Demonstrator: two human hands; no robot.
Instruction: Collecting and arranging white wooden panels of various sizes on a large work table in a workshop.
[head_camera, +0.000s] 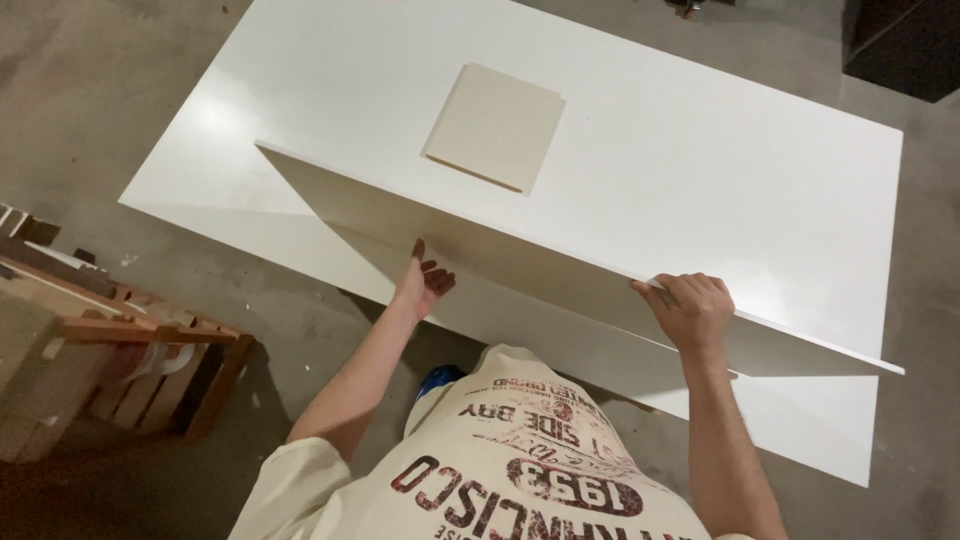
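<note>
I hold a long white panel (540, 275) tilted up on its edge over a large white board (720, 150) that lies flat. My right hand (690, 310) grips the panel's upper edge toward its right end. Further left, my left hand (424, 283) rests flat against the panel's near face, thumb up and fingers spread. A small beige square board (495, 125) lies on the large board beyond the panel. The panel's lower edge is hidden behind my arms and shirt.
The concrete floor (90, 90) surrounds the large board. A stack of wooden pieces and a pallet (120, 345) stands at the left. A dark object (900, 40) sits at the top right corner. My blue shoe (440, 378) shows below the panel.
</note>
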